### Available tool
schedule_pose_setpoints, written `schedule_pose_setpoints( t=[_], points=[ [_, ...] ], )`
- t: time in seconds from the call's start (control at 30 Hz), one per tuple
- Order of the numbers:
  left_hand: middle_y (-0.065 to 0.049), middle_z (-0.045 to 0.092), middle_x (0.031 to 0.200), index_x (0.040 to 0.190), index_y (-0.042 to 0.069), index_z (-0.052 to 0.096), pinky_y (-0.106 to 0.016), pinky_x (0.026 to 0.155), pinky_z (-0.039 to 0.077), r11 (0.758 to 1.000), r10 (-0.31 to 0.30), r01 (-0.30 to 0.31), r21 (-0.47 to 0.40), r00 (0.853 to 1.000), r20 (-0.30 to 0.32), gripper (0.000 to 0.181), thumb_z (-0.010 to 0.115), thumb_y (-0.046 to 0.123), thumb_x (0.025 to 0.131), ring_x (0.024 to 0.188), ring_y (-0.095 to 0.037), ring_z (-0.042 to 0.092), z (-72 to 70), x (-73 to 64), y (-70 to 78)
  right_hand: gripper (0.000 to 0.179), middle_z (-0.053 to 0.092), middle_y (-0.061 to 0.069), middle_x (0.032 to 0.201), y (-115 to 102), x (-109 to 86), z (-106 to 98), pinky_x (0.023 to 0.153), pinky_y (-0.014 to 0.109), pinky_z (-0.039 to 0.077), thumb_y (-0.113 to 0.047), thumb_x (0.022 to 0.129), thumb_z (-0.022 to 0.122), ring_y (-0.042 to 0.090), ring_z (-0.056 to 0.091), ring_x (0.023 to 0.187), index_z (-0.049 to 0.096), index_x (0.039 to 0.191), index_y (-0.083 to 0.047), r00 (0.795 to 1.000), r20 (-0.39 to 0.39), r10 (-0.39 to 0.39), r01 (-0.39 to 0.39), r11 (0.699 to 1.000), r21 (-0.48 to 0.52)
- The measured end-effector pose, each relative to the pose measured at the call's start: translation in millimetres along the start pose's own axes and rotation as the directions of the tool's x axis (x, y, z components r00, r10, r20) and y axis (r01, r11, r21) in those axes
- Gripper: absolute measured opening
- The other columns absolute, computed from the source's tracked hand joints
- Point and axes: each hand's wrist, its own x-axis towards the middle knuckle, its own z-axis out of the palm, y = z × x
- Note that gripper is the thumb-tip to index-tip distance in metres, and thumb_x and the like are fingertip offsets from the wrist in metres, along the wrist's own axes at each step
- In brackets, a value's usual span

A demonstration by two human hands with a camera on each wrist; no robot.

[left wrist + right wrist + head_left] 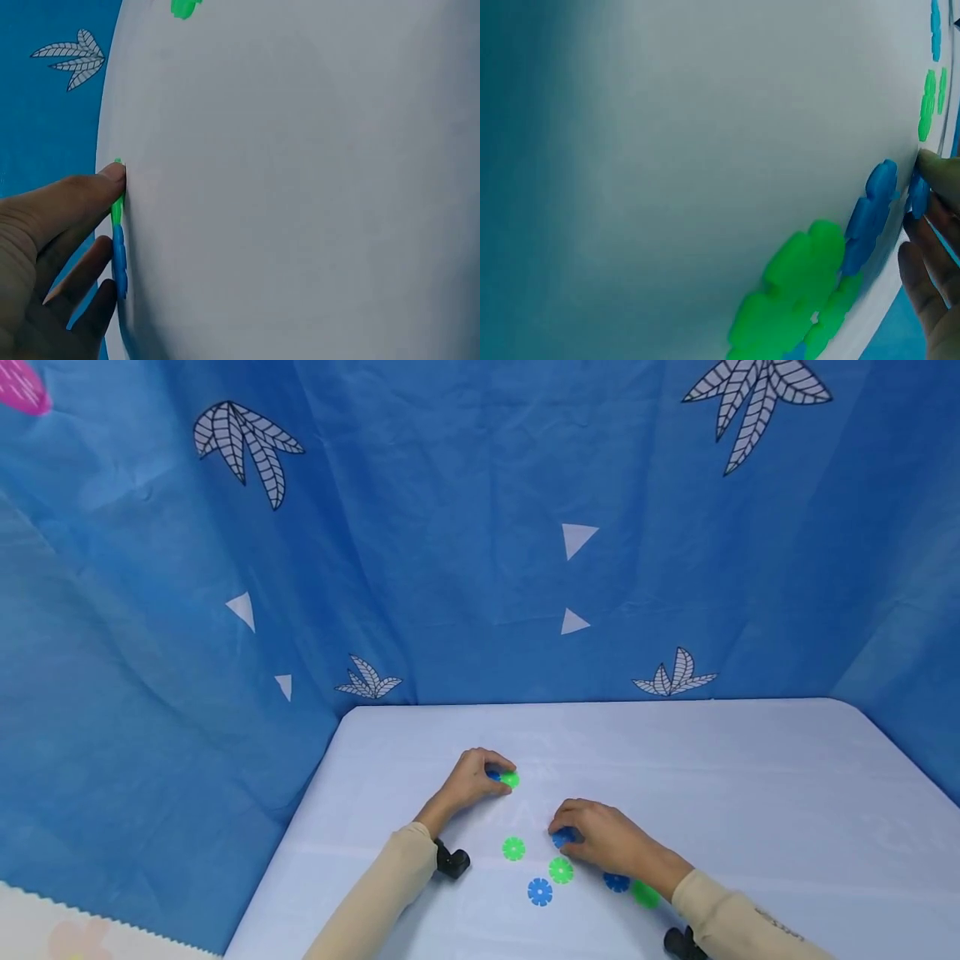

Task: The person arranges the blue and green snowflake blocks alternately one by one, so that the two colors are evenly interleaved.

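Observation:
Flower-shaped plastic discs with slotted rims, some green and some blue, lie about both hands on a white table. At the far middle my left hand (471,779) pinches a green disc (510,779). A blue disc (119,259) sits edge to edge with that green one, under the fingers; whether the two are joined I cannot tell. Nearer and to the right, my right hand (603,835) holds another blue disc (562,837) by its edges between thumb and fingers, low over the tabletop. The fingers hide part of each held disc.
Between the arms lie two green discs (513,848) and a blue disc (540,892). Beside the right forearm are a blue disc (617,882) and a green disc (646,894). A blue patterned curtain (487,527) hangs behind the white table (750,777).

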Motion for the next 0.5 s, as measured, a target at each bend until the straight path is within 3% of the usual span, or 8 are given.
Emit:
schedule_pose_setpoints(
  t=[0.2, 0.5],
  points=[
    [0.002, 0.072, 0.106, 0.1, 0.012, 0.079, -0.037, 0.093, 0.049, 1.0, -0.002, 0.002, 0.003, 1.0, -0.006, 0.027, 0.086, 0.007, 0.074, 0.105, -0.018, 0.063, -0.3, -0.2, 0.4, 0.025, 0.065, -0.006, 0.108, -1.3, 1.3, -1.0, 0.089, 0.038, 0.052, -0.021, 0.084, 0.078, 0.014, 0.06, 0.103, 0.076, 0.108, -0.013, 1.0, 0.024, -0.009, 0.01, 0.999, -0.035],
    [0.002, 0.072, 0.107, 0.1, 0.013, 0.079, -0.038, 0.095, 0.048, 1.0, -0.017, 0.017, 0.002, 1.0, -0.013, 0.027, 0.086, 0.007, 0.074, 0.106, -0.018, 0.062, 0.7, -0.9, -0.6, 0.027, 0.065, -0.008, 0.11, 3.6, 2.5, -5.7, 0.092, 0.039, 0.052, -0.02, 0.084, 0.078, 0.013, 0.06, 0.105, 0.075, 0.11, -0.012, 0.996, 0.071, -0.058, 0.057, 0.998, 0.018]
  ],
)
